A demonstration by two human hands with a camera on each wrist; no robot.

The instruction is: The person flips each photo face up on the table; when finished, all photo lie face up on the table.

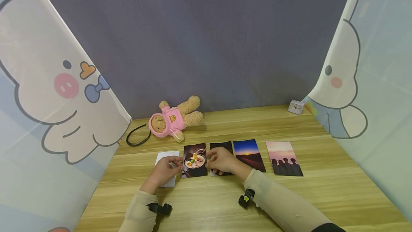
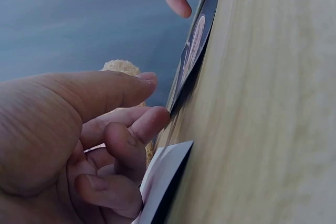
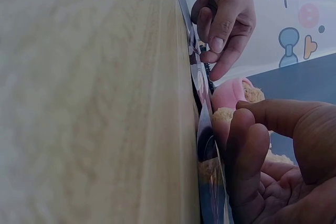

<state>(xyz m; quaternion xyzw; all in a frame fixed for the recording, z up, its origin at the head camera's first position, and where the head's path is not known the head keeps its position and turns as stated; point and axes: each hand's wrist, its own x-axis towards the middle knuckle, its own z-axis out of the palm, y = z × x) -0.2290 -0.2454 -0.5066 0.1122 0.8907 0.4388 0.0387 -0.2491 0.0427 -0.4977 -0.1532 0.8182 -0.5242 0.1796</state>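
Observation:
A photo of a bowl of ramen (image 1: 195,161) lies on the wooden table between my two hands. My left hand (image 1: 165,172) is at its left edge, over a white card (image 1: 168,183); in the left wrist view the thumb stays apart from the loosely bent fingers (image 2: 152,121), and a fingertip is at the photo's edge. My right hand (image 1: 222,159) is by the ramen photo's right edge, over a dark photo (image 1: 226,145) that it partly covers. In the right wrist view its thumb and fingers are bent, with nothing visibly pinched. Exact contact is hard to tell.
To the right lie a sunset photo (image 1: 249,155) and a photo of silhouetted people (image 1: 284,158). A teddy bear in a pink hoodie (image 1: 173,118), a black coiled headband (image 1: 138,142) and a small white clock (image 1: 295,107) are farther back. Printed curtains stand at both sides.

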